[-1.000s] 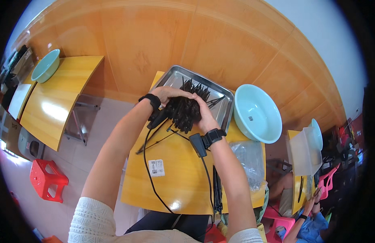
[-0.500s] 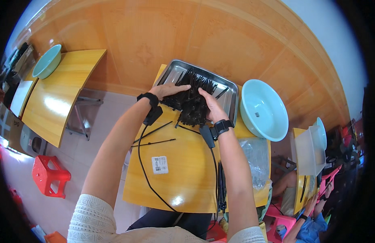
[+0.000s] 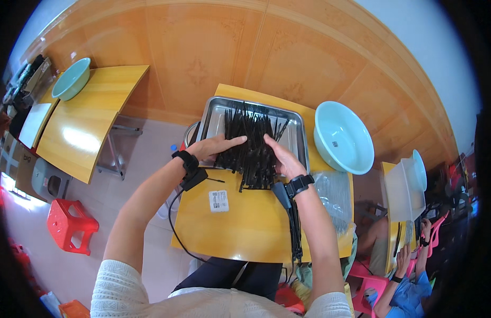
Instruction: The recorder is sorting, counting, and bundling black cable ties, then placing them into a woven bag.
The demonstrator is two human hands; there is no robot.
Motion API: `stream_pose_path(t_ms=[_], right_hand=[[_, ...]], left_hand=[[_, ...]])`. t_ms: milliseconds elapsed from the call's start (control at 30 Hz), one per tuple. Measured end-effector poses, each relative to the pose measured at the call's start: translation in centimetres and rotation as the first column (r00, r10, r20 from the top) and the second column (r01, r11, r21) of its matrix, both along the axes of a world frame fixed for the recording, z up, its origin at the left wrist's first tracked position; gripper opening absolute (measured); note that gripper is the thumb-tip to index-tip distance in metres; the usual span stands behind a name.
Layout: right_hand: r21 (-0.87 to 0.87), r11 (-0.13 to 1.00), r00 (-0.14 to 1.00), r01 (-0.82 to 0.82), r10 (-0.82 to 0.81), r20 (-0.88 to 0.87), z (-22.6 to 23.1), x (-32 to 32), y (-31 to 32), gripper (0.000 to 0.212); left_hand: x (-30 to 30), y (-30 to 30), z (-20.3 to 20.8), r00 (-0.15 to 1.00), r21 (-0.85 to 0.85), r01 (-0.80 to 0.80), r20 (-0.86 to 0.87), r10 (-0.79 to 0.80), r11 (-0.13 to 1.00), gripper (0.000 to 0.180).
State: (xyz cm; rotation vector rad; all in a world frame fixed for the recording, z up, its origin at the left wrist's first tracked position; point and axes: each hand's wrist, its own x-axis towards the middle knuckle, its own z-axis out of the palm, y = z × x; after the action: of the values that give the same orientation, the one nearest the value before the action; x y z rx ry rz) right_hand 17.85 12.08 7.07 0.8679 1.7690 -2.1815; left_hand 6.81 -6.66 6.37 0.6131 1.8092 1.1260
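Observation:
A large bunch of thin black cable ties (image 3: pixel 250 140) lies between my hands, partly in a shallow metal tray (image 3: pixel 305 146) and partly over its near rim. My left hand (image 3: pixel 216 147) presses on the bunch's left side, thumb pointing inward. On the right side my right hand (image 3: pixel 283 157) cups it, thumb on top. The ties' thin ends fan out toward the far side of the tray, and their thicker ends are bunched toward me. Both wrists wear black straps with small black devices. Another bundle of black ties (image 3: pixel 294 233) lies beside my right forearm.
Right of the tray stands a light blue basin (image 3: pixel 343 138), with a clear plastic bag (image 3: pixel 333 199) nearer me. A white label (image 3: pixel 218 201) lies on the yellow table (image 3: pixel 240 233). A red stool (image 3: pixel 71 225) is at left; a person in blue (image 3: pixel 407 297) sits at right.
The tray and the bunch of ties have come nearer to me, with both hands still at the bunch's sides. Loose ties by my left wrist now mostly do not show. The view has shifted slightly.

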Motion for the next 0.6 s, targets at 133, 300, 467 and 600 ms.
stream_pose_path(t_ms=[133, 300, 467, 600], right_hand=[[0.359, 0.93, 0.992, 0.073, -0.029, -0.126, -0.6, 0.2, 0.3, 0.066], [0.578, 0.78, 0.971, 0.239, -0.175, -0.164, -2.1, 2.3, 1.4, 0.066], [0.843, 0.447, 0.954, 0.3, -0.122, -0.275, -2.3, 5.9, 2.2, 0.041], [0.93, 0.252, 0.955, 0.269, 0.055, -0.291, 1.2, 8.9, -3.0, 0.021]], left_hand=[[-0.8, -0.9, -1.0, 0.966, -0.148, -0.13, -0.24, 0.092, 0.98, 0.074], [0.7, -3.2, 0.1, 0.848, 0.095, -0.07, -0.518, 0.11, 0.993, 0.054], [0.0, -4.5, -1.9, 0.84, 0.152, -0.042, -0.531, 0.117, 0.988, 0.041], [0.0, -5.9, -3.6, 0.65, 0.359, -0.156, -0.665, 0.369, 0.92, 0.029]])
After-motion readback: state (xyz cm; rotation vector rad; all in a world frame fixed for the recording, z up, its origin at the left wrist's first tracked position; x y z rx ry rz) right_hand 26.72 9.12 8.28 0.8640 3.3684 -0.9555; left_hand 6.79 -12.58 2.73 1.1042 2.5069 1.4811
